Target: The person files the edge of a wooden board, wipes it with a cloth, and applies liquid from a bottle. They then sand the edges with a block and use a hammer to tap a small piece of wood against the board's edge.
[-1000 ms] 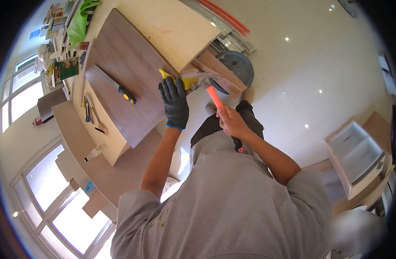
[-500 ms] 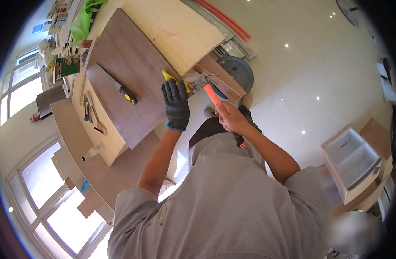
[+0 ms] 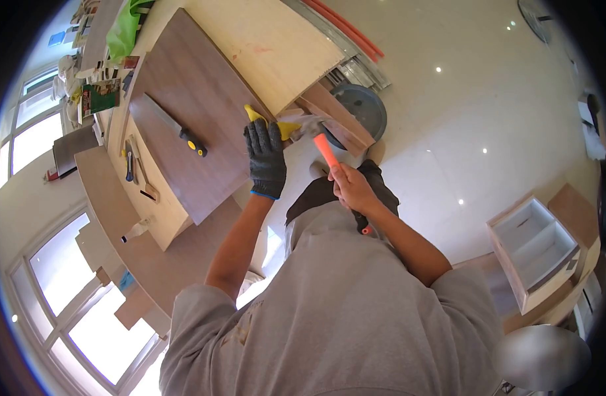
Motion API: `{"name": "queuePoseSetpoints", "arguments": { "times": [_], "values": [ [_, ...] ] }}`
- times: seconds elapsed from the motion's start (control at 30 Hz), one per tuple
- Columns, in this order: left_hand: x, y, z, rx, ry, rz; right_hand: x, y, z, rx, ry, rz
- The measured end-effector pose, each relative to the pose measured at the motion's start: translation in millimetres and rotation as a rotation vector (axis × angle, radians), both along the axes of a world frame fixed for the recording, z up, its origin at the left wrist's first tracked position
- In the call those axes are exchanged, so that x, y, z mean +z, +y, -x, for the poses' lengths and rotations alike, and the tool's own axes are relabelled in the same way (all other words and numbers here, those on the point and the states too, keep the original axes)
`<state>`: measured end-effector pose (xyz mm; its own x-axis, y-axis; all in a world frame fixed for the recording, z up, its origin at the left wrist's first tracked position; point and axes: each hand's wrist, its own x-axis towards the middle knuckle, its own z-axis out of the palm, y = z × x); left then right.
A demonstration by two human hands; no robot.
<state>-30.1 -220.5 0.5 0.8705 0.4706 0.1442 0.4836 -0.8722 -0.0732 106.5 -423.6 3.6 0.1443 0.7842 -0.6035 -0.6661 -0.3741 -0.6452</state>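
My left hand (image 3: 267,158), in a dark glove with a blue cuff, rests at the corner of the brown board (image 3: 191,105), against a yellow tool (image 3: 255,115). Whether its fingers grip the tool is hard to tell. My bare right hand (image 3: 353,189) is wrapped round the orange handle of a hammer (image 3: 326,150). The hammer's head, blurred, is close to the yellow tool at the board's edge. On the board lies a handsaw (image 3: 174,125) with a black and yellow handle.
A grey round tub (image 3: 366,109) stands on the floor beyond the board. Pale plywood (image 3: 276,53) lies beside the board. A utility knife (image 3: 129,165) and clear bottle (image 3: 136,230) are at the left. A drawer box (image 3: 534,247) sits at the right.
The hammer's head has blurred and shifted slightly at the yellow tool, its handle still in my right hand. My left hand stays by the tool; the whole view has shifted slightly.
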Motion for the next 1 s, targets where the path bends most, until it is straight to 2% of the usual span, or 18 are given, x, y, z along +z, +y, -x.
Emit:
{"name": "queuePoseSetpoints", "arguments": {
  "times": [0.17,0.23,0.33,0.43,0.57,0.67,0.77,0.87,1.0],
  "values": [
    [-2.1,-0.8,3.7,-0.007,-0.026,0.000,-7.7,-1.4,4.0,0.057,-0.058,-0.048],
    [-1.3,1.8,0.7,-0.020,-0.036,-0.004,8.3,1.8,-8.4,0.085,-0.096,-0.026],
    [-0.9,-0.8,4.0,-0.005,-0.061,-0.006,2.5,4.5,3.6,-0.122,0.096,-0.017],
    [-0.6,-0.4,2.9,-0.010,-0.038,0.008,-4.2,5.1,-1.1,0.115,-0.047,-0.075],
    [1.2,-0.1,0.8,-0.008,-0.087,0.012,-3.1,23.9,7.0,-0.249,0.097,-0.063],
    [0.1,-0.9,5.4,-0.016,-0.054,0.023,2.6,22.8,-5.2,0.146,0.027,-0.043],
    [-5.7,1.7,7.7,-0.021,-0.066,0.012,-4.1,30.2,-2.5,-0.158,0.094,-0.075],
    [-8.2,2.4,11.1,-0.042,-0.078,-0.015,-12.7,32.2,0.3,0.144,0.042,-0.073],
    [-0.7,-0.3,8.1,-0.043,-0.073,0.010,-11.2,26.1,-14.1,0.010,0.039,-0.038]
  ]
}}
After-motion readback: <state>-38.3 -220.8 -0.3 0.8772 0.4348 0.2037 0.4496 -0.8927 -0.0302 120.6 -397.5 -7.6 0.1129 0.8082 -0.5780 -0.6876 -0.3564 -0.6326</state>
